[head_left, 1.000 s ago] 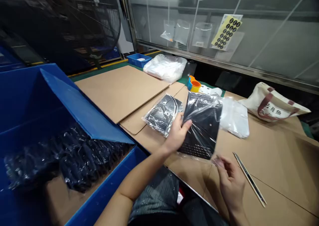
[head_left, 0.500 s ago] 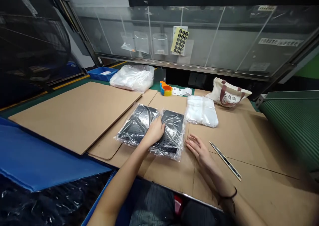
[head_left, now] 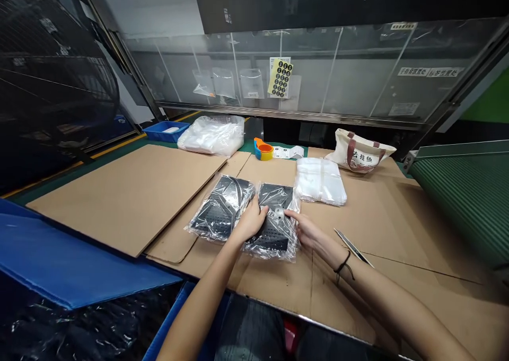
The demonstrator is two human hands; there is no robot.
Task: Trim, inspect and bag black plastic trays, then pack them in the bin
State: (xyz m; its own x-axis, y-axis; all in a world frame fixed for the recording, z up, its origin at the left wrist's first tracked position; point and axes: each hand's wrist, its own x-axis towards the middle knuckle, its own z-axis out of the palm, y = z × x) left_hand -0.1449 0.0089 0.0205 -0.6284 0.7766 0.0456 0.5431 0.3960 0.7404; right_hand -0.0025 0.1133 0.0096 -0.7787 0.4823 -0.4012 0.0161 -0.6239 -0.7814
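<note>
Two black perforated parts in clear plastic bags lie side by side on the cardboard-covered table (head_left: 397,228). My left hand (head_left: 251,220) rests flat on the right bagged part (head_left: 274,231), at its left edge, next to the left bagged part (head_left: 220,212). My right hand (head_left: 304,228) touches the right edge of the same bag, fingers stretched toward a small white label on it. Neither hand grips anything.
A stack of clear empty bags (head_left: 320,179) lies just beyond. A thin metal ruler (head_left: 352,247) lies right of my right wrist. Further back are an orange-blue tape dispenser (head_left: 263,150), a canvas tote (head_left: 360,151), a white bag bundle (head_left: 212,133). A blue bin (head_left: 79,276) stands at left, a green conveyor (head_left: 469,191) at right.
The bagged part I held up a second ago now lies on the table beside the other one. My right hand has moved left onto its right edge.
</note>
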